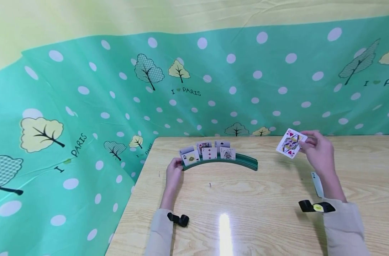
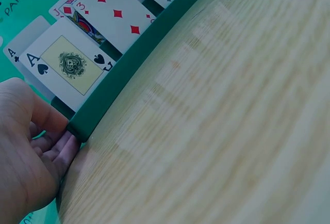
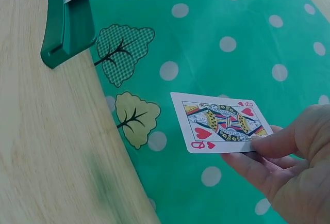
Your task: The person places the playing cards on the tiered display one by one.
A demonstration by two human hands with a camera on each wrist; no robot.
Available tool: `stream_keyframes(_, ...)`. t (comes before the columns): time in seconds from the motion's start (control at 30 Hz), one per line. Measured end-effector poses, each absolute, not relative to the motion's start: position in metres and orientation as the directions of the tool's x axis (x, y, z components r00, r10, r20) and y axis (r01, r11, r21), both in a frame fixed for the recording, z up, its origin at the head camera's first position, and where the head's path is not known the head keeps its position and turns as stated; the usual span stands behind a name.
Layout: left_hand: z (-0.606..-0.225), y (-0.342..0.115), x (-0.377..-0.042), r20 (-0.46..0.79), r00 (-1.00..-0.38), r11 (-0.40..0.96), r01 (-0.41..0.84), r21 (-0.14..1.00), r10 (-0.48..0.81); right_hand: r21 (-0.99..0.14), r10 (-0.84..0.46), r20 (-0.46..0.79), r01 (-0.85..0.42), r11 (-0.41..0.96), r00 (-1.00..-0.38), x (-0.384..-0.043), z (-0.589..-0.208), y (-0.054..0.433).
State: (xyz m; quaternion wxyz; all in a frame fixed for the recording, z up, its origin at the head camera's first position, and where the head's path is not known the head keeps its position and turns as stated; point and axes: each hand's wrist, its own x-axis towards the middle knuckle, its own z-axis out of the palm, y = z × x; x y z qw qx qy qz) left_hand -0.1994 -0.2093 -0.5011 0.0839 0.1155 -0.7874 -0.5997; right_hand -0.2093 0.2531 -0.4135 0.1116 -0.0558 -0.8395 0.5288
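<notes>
A curved green playing card holder (image 1: 245,161) stands toward the back of the table, with cards upright in two rows. In front are the ace of spades (image 2: 72,64), the three of diamonds (image 1: 209,153) and a joker (image 1: 227,154). Behind them show an ace of clubs (image 2: 14,48), a jack of diamonds (image 2: 66,8) and another black card (image 1: 222,144). My left hand (image 1: 174,174) grips the holder's left end. Off to the right, my right hand (image 1: 320,153) pinches a queen of hearts (image 3: 221,125) between thumb and fingers, raised and face toward me.
One more card (image 1: 317,185) lies on the wooden table (image 1: 261,213), partly hidden by my right forearm. A small dark mark (image 1: 210,185) shows on the wood before the holder. Green dotted cloth (image 1: 188,117) hangs along the table's back and left edges.
</notes>
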Motion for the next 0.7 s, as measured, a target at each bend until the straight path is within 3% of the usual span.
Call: stream_keyframes(0.7,-0.501,-0.208,-0.200,0.000,-0.957,0.261,-0.079,0.962,-0.290,-0.884,0.219,0.242,-0.122,0.451,-0.945,-0.204,-0.403,0.236)
